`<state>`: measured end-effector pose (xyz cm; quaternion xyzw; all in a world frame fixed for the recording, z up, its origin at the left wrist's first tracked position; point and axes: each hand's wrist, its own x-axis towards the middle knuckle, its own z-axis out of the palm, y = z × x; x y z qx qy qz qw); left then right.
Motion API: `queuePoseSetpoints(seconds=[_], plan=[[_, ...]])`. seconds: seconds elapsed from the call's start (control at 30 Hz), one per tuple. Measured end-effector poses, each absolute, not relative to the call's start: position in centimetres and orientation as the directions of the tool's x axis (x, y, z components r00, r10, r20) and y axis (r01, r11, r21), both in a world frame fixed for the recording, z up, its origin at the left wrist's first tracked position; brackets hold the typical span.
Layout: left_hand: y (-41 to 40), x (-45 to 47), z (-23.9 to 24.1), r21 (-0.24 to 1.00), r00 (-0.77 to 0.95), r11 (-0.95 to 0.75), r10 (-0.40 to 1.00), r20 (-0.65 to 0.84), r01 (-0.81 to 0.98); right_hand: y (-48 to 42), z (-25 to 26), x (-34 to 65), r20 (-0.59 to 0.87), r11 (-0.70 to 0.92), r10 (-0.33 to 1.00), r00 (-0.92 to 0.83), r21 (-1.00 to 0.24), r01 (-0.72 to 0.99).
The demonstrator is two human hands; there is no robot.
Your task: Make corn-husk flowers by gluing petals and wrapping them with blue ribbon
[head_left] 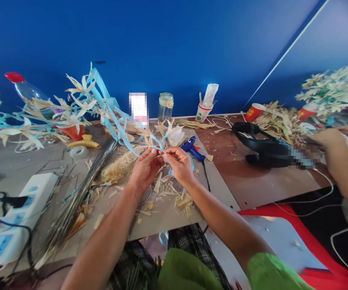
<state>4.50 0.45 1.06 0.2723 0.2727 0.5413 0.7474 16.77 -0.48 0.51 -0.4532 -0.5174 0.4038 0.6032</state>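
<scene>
My left hand [145, 167] and my right hand [179, 163] meet over the table, both pinched on a light blue ribbon [117, 121] wound round a thin stem. The stem carries cream straw flowers [174, 135] just beyond my fingertips. The ribbon runs up and left to a long spray of straw flowers [77, 98]. Straw scraps [167, 193] lie under my hands. A blue glue gun [193, 149] rests right behind my right hand.
A bundle of thin wires [80, 193] and a white power strip [16, 213] lie at left. A tape roll [78, 152], glass jar [165, 105], paper cups [203, 112] and a black bag [267, 151] stand farther back. Another person's arm [340, 157] reaches in at right.
</scene>
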Motion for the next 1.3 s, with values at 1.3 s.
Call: queuePoseSetpoints(seconds=[1.3], plan=[[0.4, 5.1, 1.4, 0.789, 0.117, 0.136, 0.99, -0.082, -0.599, -1.5, -0.1, 16.1, 0.512, 0.448, 0.859, 0.021, -0.77, 0.455]])
